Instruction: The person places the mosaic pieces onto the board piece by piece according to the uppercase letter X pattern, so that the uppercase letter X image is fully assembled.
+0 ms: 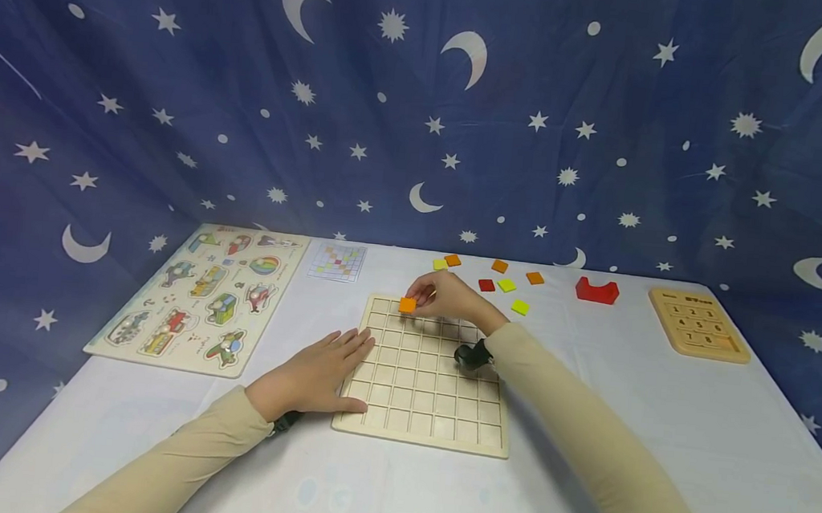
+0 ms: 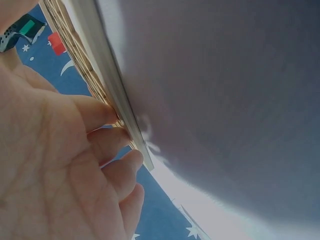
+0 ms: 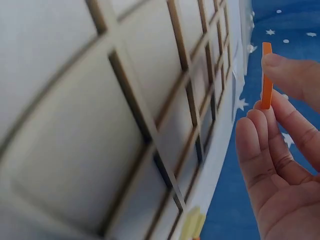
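Observation:
My right hand (image 1: 444,293) pinches an orange square tile (image 1: 407,305) between thumb and fingertips, over the far left part of a wooden grid board (image 1: 426,380). Seen from the right wrist, the tile (image 3: 267,75) stands edge-on, apart from the board's raised dividers (image 3: 187,82). My left hand (image 1: 322,370) lies with spread fingers on the board's left edge. In the left wrist view, the fingertips (image 2: 122,132) touch the rim of the board (image 2: 117,70). The board's squares that show hold no tiles.
Behind the board lie several loose tiles, among them a dark red tile (image 1: 486,285) and a yellow tile (image 1: 520,307). A printed pattern card (image 1: 338,262) and a picture puzzle (image 1: 204,301) are left. At right stand a red notched block (image 1: 597,290) and a wooden number board (image 1: 699,323).

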